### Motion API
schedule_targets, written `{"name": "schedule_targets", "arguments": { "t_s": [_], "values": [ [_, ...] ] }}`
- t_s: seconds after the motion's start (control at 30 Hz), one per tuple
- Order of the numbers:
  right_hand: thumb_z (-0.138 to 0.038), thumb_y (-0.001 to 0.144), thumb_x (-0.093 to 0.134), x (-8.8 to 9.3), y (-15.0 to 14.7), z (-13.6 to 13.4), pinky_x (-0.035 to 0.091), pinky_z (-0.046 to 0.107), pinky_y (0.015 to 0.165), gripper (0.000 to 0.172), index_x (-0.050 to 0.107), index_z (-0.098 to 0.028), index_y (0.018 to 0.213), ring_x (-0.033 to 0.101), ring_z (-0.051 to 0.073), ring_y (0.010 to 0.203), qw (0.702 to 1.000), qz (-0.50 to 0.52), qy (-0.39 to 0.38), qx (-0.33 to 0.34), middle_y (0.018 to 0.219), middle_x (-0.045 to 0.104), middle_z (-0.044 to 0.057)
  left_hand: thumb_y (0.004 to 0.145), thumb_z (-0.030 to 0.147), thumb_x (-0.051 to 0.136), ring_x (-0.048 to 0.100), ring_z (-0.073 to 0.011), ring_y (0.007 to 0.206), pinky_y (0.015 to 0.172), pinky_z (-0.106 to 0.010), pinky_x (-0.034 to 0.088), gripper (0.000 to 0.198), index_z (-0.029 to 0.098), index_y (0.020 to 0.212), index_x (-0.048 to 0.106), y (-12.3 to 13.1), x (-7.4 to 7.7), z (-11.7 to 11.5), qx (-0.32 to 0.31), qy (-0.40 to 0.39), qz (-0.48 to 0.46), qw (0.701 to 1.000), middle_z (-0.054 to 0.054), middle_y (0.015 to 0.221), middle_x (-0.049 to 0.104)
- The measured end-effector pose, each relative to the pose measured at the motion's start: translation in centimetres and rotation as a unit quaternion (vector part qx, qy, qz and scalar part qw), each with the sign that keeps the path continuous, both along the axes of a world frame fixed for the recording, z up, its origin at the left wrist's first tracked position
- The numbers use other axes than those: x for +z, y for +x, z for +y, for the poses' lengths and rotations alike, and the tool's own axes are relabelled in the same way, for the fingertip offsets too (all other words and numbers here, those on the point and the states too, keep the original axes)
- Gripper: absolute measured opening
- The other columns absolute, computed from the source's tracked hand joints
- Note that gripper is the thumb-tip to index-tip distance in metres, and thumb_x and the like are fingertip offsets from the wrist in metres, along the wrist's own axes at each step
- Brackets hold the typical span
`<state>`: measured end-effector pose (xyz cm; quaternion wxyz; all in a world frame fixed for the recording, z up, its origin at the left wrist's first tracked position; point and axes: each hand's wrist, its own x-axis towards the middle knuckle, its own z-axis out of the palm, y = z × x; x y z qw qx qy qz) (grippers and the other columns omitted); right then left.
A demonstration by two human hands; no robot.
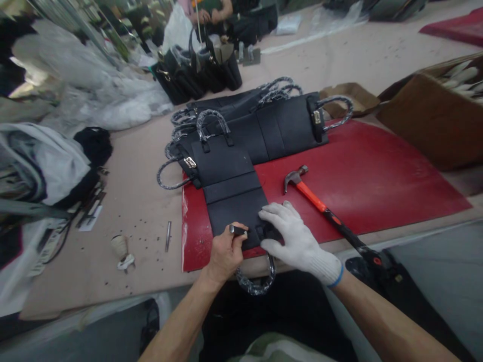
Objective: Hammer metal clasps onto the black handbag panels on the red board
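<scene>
My bare left hand (224, 254) is closed around a short dark metal rod (237, 231), apparently a punch, held over the near end of a black bag panel (230, 188). My right hand (292, 239) wears a white knit glove with a blue cuff edge. Its thumb and fingers are spread at the panel's right near edge, beside a dark tab. A plastic-wrapped handle (256, 289) hangs over the table edge below my hands. The panel lies flat, with another wrapped handle (213, 120) at its far end. What lies under my gloved palm is hidden.
A claw hammer (313, 196) lies right of my gloved hand on a red mat (377, 176). More black bag pieces (279, 128) are piled behind. A metal rod (168, 236) and spool-like item (121, 247) lie left. A cardboard box (426, 118) stands right; a person's hands (209, 16) show beyond.
</scene>
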<state>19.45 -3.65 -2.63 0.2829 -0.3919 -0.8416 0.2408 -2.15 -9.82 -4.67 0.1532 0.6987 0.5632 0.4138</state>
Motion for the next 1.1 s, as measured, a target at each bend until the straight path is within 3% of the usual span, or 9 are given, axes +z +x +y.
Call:
{"name": "schedule_targets", "arguments": {
  "t_s": [0.13,0.27,0.4,0.5,0.6,0.77,0.9,1.0,1.1],
  "values": [
    [-0.034,0.097,0.054,0.9,3.3,0.6,0.049,0.048,0.108,0.037,0.063,-0.018,0.129,0.059,0.031,0.123,0.989,0.039,0.038,-0.139,0.130,0.065,0.014,0.101,0.017,0.051,0.075,-0.0169,0.087,0.076,-0.023,0.059,0.014,0.019,0.111,0.061,0.1,0.0,0.0,-0.015,0.018,0.024,0.999,-0.006,0.100,0.075],
    [-0.036,0.096,0.054,1.5,7.4,1.4,0.051,0.053,0.099,0.043,0.063,-0.011,0.128,0.060,0.039,0.113,0.949,-0.174,0.057,-0.258,0.126,0.064,0.020,0.101,0.018,0.050,0.075,-0.0176,0.086,0.077,-0.024,0.059,0.013,0.020,0.108,0.061,0.3,0.1,0.1,0.000,0.002,0.020,1.000,-0.006,0.098,0.074],
    [-0.033,0.100,0.053,1.4,9.3,1.1,0.054,0.048,0.080,0.039,0.062,-0.010,0.129,0.062,0.038,0.097,0.896,-0.360,0.027,-0.258,0.116,0.064,0.020,0.100,0.017,0.051,0.075,-0.0173,0.083,0.073,-0.024,0.058,0.012,0.020,0.106,0.060,0.4,0.2,0.2,-0.001,0.006,0.005,1.000,-0.005,0.094,0.074],
    [-0.030,0.105,0.048,1.7,8.9,0.6,0.052,0.043,0.067,0.032,0.061,-0.012,0.128,0.063,0.036,0.086,0.869,-0.425,0.007,-0.255,0.103,0.062,0.017,0.099,0.015,0.051,0.075,-0.0181,0.085,0.076,-0.025,0.059,0.013,0.020,0.107,0.059,0.4,0.2,0.3,-0.004,0.018,0.004,1.000,-0.005,0.095,0.074],
    [-0.024,0.104,0.043,2.1,8.0,0.8,0.051,0.044,0.065,0.031,0.059,-0.009,0.126,0.065,0.039,0.086,0.859,-0.444,-0.042,-0.251,0.101,0.060,0.019,0.097,0.013,0.052,0.076,-0.0188,0.086,0.076,-0.026,0.060,0.014,0.020,0.107,0.058,0.6,0.3,0.3,-0.005,0.019,0.001,1.000,-0.005,0.094,0.075],
    [-0.012,0.098,0.038,2.7,7.7,2.0,0.053,0.048,0.074,0.040,0.052,-0.002,0.134,0.069,0.040,0.089,0.893,-0.330,-0.150,-0.265,0.103,0.064,0.023,0.097,0.013,0.052,0.076,-0.0200,0.085,0.074,-0.027,0.060,0.014,0.021,0.107,0.058,0.8,0.1,0.3,0.000,0.014,-0.013,1.000,-0.005,0.093,0.075],
    [-0.021,0.101,0.036,4.6,7.5,1.9,0.052,0.034,0.062,0.032,0.056,-0.011,0.122,0.067,0.027,0.069,0.916,-0.244,-0.187,-0.258,0.074,0.060,0.006,0.096,0.013,0.052,0.077,-0.0212,0.085,0.073,-0.028,0.061,0.016,0.022,0.108,0.058,0.8,-0.5,0.4,-0.005,0.010,-0.014,1.000,-0.005,0.092,0.076],
    [-0.040,0.102,0.038,7.4,6.7,0.7,0.040,0.027,0.043,0.032,0.052,-0.018,0.120,0.049,0.018,0.047,0.929,0.019,-0.289,-0.230,0.064,0.044,-0.006,0.096,0.013,0.051,0.077,-0.0212,0.082,0.072,-0.027,0.061,0.018,0.022,0.109,0.058,0.7,-0.5,0.6,-0.011,0.005,-0.009,1.000,-0.005,0.092,0.076],
    [-0.056,0.097,0.054,10.3,5.6,-0.8,0.040,0.025,0.044,0.040,0.053,-0.021,0.117,0.045,0.015,0.047,0.900,0.242,-0.331,-0.148,0.068,0.043,-0.008,0.096,0.012,0.051,0.077,-0.0209,0.081,0.071,-0.027,0.061,0.018,0.022,0.109,0.059,0.7,-0.3,0.6,-0.015,0.004,-0.003,1.000,-0.005,0.092,0.076]
  ]
}}
